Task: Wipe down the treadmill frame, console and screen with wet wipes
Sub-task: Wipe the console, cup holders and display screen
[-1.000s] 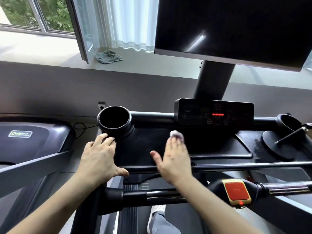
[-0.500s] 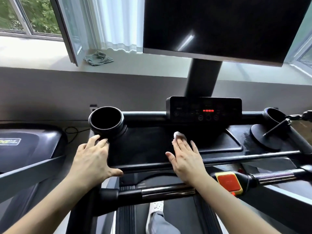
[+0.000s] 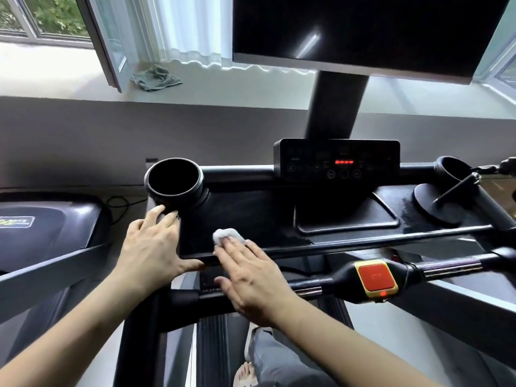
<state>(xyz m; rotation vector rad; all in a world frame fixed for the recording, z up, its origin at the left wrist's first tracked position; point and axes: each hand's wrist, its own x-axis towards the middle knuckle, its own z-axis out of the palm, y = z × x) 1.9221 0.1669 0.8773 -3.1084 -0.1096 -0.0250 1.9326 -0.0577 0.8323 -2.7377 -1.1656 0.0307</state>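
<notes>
- Currently the right hand (image 3: 251, 277) lies flat, fingers straight, pressing the balled wet wipe (image 3: 227, 235) onto the console deck (image 3: 251, 213) just right of and below the cup holder (image 3: 174, 178); only the fingertips cover it, so it may slip out mid-stroke
- Meanwhile the left hand (image 3: 150, 247), spread open and gripping nothing, braces on the deck edge directly below the cup holder; a leftward sweep could bump it
- Far right of the cup holder, the lit control panel (image 3: 337, 160) could be triggered by a stray wet stroke
</notes>
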